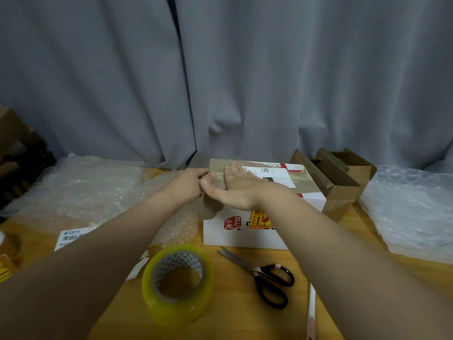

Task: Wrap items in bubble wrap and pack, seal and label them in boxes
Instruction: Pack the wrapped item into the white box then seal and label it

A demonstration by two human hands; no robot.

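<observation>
The box [245, 231] sits at 12 o'clock on the table [232, 317], long axis running 9 to 3, with the right hand [235, 190] spread flat on its top and the left hand [187, 184] curled at its 9 o'clock edge, whether pinching anything I cannot tell.

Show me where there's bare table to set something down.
Bare wood lies between the tape roll and scissors, continuing toward you. A narrow strip lies between the cardboard boxes and the right bubble wrap stack. Left is crowded: loose bubble wrap, label sheet.
</observation>
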